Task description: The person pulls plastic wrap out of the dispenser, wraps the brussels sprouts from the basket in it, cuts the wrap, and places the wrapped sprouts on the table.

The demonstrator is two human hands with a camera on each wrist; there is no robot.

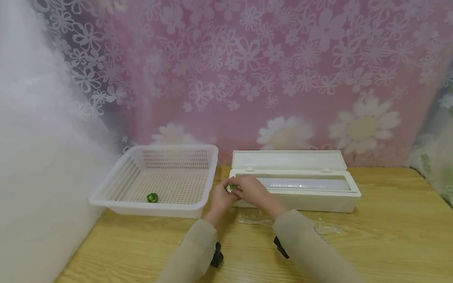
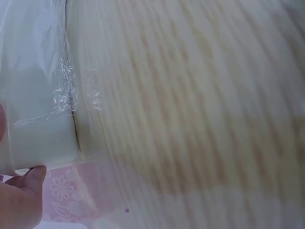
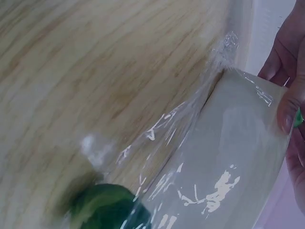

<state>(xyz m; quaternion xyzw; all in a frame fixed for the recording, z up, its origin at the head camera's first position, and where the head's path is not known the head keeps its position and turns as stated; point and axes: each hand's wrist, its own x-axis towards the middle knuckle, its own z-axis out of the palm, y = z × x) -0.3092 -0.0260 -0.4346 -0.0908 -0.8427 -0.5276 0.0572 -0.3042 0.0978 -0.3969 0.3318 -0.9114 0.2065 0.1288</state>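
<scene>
A white cling film box [image 1: 302, 201] stands with its lid raised, a roll of film [image 1: 307, 184] inside. My left hand [image 1: 223, 197] grips the box's left end; in the left wrist view its fingers [image 2: 35, 179] are bent at the corner. My right hand [image 1: 250, 189] reaches over the same end, its fingertips pinching a small green tab [image 1: 232, 187] at the top edge. Clear film [image 3: 167, 129] hangs down the box front onto the table. A round dark green vegetable [image 3: 107, 207], blurred, lies by that film in the right wrist view; the right arm hides it in the head view.
Left of the box stands a white slotted basket [image 1: 200, 209] with one small green vegetable [image 1: 152, 197] in it. Loose film [image 1: 328, 227] lies on the wooden table [image 1: 403, 247] in front of the box. A pink flowered curtain [image 1: 232, 70] hangs behind.
</scene>
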